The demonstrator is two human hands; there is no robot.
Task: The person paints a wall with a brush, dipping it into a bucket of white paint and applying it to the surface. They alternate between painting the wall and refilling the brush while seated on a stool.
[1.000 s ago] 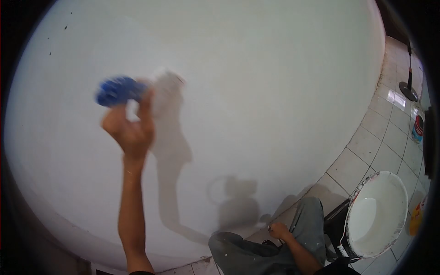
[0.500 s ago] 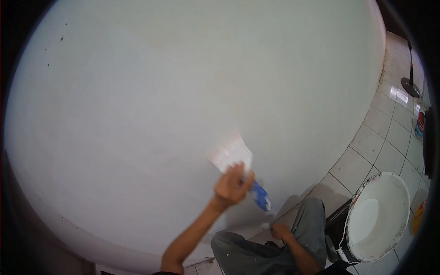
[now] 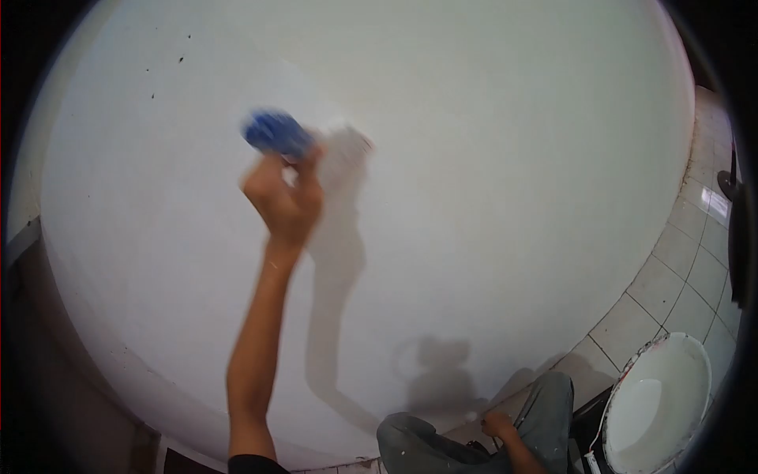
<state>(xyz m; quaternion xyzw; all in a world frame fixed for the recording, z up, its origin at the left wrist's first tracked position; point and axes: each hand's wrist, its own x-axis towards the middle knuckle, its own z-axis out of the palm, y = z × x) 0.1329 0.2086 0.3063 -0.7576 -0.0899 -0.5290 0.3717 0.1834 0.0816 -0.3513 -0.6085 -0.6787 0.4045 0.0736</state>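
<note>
A paintbrush with a blue handle (image 3: 276, 133) is raised against the pale wall (image 3: 474, 197), blurred by motion. My left hand (image 3: 286, 193) is closed round it at the upper left of the view, and the handle's end points up and left. The bristles cannot be made out. Low in the view, my right hand (image 3: 497, 425) rests by my knee with its fingers curled. A small whitish spot shows beside those fingers; what they hold, if anything, is too small to tell.
A bucket (image 3: 685, 351) with a paint-smeared rim and white paint inside stands at the lower right, on the tiled floor (image 3: 671, 253). A dark round-based object (image 3: 726, 185) is at the right edge. My grey trousers (image 3: 442, 450) show at the bottom. Shadows fall on the wall.
My left hand has moved up and left with the brush, whose handle now points up-left instead of down-right. My right hand stays by the knee. The view has shifted slightly.
</note>
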